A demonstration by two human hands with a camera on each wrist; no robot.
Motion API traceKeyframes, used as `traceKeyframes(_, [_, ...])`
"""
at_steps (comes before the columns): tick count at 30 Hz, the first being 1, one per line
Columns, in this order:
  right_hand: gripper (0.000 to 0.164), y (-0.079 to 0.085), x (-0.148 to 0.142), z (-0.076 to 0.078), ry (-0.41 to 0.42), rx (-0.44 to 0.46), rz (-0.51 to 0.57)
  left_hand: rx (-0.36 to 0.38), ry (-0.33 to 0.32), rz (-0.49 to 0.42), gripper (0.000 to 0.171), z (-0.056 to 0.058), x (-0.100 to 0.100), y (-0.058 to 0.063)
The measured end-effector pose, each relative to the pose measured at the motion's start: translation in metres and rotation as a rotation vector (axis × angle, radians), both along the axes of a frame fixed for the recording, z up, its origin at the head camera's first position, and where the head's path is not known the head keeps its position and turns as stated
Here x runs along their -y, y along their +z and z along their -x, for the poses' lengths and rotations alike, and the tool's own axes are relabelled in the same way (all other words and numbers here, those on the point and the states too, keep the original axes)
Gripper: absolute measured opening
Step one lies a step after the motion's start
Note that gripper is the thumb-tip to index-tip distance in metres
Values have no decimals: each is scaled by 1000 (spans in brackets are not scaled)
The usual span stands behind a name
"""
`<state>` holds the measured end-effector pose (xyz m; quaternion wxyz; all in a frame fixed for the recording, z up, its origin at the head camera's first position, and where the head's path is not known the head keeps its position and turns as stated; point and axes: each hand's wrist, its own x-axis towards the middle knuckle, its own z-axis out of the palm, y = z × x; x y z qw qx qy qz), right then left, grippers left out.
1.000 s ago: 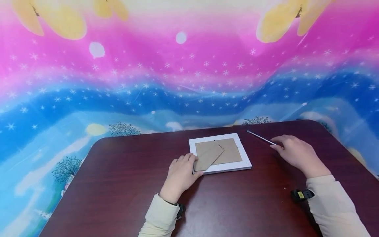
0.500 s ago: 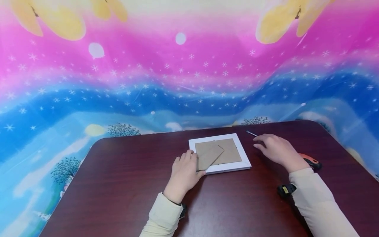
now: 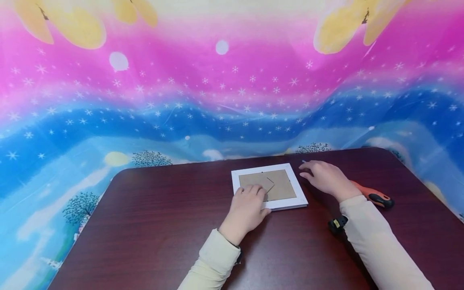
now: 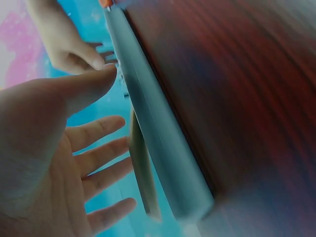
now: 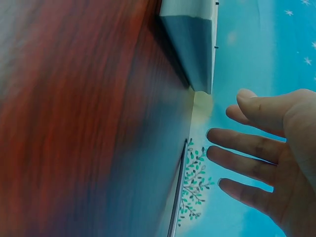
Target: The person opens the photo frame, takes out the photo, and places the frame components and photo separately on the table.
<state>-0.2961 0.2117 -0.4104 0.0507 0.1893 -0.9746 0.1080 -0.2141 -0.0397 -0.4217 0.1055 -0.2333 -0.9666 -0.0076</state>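
A white picture frame (image 3: 301, 196) lies face down, its brown backing board (image 3: 286, 186) upward. A flat brown stand flap (image 4: 141, 170) on the back tilts a little away from the frame in the left wrist view. My left hand (image 3: 247, 205) is over the frame's near left part, fingers spread; its thumb tip is close to the frame's edge. Whether it touches is hard to tell. My right hand (image 3: 326, 177) hovers right of the frame with fingers loosely extended, holding nothing. Beneath it lies a screwdriver (image 3: 375, 195) with an orange-and-black handle; its shaft (image 5: 178, 190) is mostly hidden in the head view.
Everything lies on a dark reddish-brown table (image 3: 152, 225) with rounded far corners. A colourful printed cloth (image 3: 203, 88) hangs behind the table's far edge. Small black tabs (image 5: 216, 47) stick up along the frame's back.
My right hand has let go of the screwdriver and moved left toward the frame, uncovering the handle. My left hand has shifted right, from the frame's left edge to over its back.
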Motion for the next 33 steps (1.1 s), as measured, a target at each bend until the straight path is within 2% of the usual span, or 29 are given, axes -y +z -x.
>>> traceKeyframes(8, [36, -3, 14, 16, -13, 36, 35, -20, -60, 68, 42, 5, -22, -2])
traceKeyframes(18, [50, -8, 31, 30, 2, 165, 30, -85, -100, 119, 39, 10, -29, -5])
traceKeyframes(23, [50, -11, 36, 30, 18, 144, -10, -102, -113, 137, 34, 9, -28, -4])
traceKeyframes(27, [50, -13, 36, 28, 15, 135, -4, -95, -117, 141, 34, 8, -27, -3])
traceKeyframes(33, [48, -17, 34, 24, 14, 44, -23, -92, -115, 142, 34, 5, -25, -2])
